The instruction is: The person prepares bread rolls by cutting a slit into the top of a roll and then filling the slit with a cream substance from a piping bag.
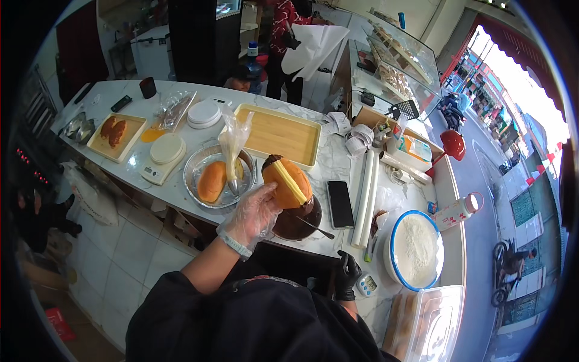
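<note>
The clear-gloved left hand [256,210] pinches the filled bun [297,171] between thumb and fingers near the frame's centre, above the bowl [318,212] of brown sauce [289,225]. The black-gloved right hand [347,274] is positioned lower right of centre, beside the timer [367,285]; its finger closure cannot be determined.

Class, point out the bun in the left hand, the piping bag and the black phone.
Bun [289,182], head view: middle of its yellow strip.
Piping bag [233,149], head view: middle of the bag.
Black phone [341,204], head view: middle of the screen.
</note>
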